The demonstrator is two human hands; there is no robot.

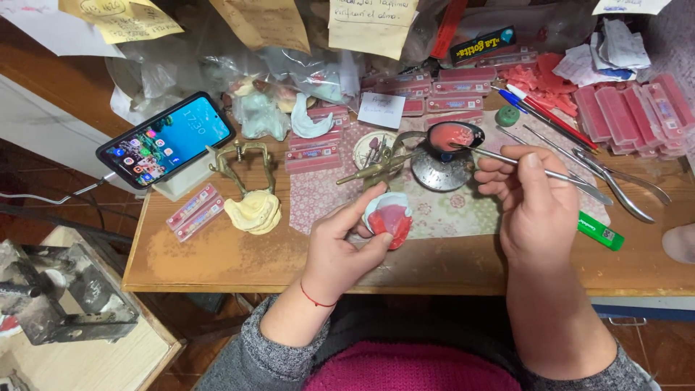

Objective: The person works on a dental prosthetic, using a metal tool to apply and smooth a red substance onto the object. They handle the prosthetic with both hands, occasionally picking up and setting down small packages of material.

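Wax model (389,215) in left hand (340,246)

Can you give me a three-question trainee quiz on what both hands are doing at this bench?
1. True or false: the left hand holds a pink and white dental model.
2. Where does the tip of the metal tool in the right hand reach?
A. the phone
B. the small dark dish of pink wax
C. the green lighter
3. Fill in: the green lighter lies on the wooden table to the ____ of the right hand.

Key:
1. True; thumb and fingers wrap around it.
2. B; the tip sits at the dish's edge.
3. Right.
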